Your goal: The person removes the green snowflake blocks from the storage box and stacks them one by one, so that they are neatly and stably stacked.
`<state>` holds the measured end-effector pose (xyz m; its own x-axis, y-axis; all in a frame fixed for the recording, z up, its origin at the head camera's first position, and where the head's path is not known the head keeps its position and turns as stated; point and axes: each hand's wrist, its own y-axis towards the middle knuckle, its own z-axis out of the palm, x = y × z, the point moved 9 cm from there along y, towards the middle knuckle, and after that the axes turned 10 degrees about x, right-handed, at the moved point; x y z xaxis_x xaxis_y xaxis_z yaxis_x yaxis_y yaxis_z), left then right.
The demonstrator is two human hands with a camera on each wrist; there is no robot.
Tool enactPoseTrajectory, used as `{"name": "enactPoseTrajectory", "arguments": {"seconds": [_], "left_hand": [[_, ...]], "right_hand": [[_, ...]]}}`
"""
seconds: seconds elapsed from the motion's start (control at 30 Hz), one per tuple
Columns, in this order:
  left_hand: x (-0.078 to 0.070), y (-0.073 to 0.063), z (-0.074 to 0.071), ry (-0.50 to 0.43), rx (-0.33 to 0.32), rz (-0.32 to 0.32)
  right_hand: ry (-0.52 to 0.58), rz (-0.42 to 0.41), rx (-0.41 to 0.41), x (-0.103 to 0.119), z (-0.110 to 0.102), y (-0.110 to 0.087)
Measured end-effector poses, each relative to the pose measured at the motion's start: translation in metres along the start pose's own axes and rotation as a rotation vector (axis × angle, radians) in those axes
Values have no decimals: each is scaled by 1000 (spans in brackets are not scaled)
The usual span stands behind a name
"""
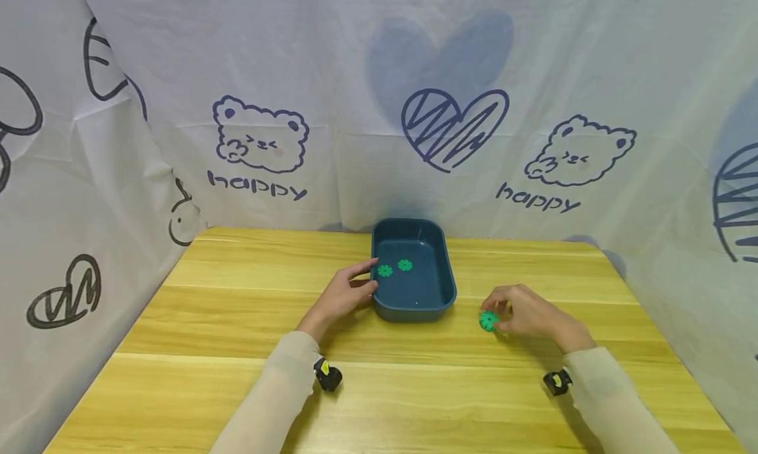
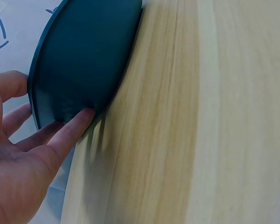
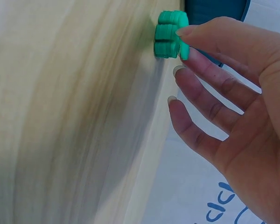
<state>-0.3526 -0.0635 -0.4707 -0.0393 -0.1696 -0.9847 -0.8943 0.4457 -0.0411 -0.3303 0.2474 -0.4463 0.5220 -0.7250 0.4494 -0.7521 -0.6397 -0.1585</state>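
A dark blue rectangular bin [image 1: 414, 314] stands at the back middle of the table. Two green notched plastic discs [image 1: 405, 265] lie inside it. My left hand [image 1: 342, 295] is at the bin's left side, its extended fingers resting against the wall and rim. In the left wrist view the thumb and fingers [image 2: 73, 130] spread along that wall. To the right of the bin, my right hand [image 1: 527, 314] pinches the top green disc [image 3: 184, 46] between thumb and index finger. Beneath it is a short stack of similar discs [image 3: 165, 43] on the table. The other right-hand fingers hang loosely below.
The wooden table [image 1: 414, 401] extends toward me and to both sides. A white cloth [image 1: 355, 79] printed with bears and hearts hangs behind the table's back edge and along its sides. Each wrist carries a small black camera [image 1: 328, 375].
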Motion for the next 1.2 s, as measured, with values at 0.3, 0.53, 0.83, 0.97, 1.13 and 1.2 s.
{"name": "enactPoseTrajectory", "arguments": {"seconds": [0.3,0.53,0.83,0.97,1.13,1.2], "left_hand": [[2,0,1,22,6,-9],[2,1,1,28,7,-8],[2,0,1,21,9,-11],[1,0,1,24,11,-11],[0,1,1,8,13,-9],[0,1,1,3,13,-10]], "right_hand": [[5,14,-12,-2,3,-2],[6,13,-8,-3,3,-2],[22,-13,25,-2,6,-1],[17,-18,26,-2,5,0],[13,-18,23,-1,3,1],[14,-16,23,-2,3,1]]}}
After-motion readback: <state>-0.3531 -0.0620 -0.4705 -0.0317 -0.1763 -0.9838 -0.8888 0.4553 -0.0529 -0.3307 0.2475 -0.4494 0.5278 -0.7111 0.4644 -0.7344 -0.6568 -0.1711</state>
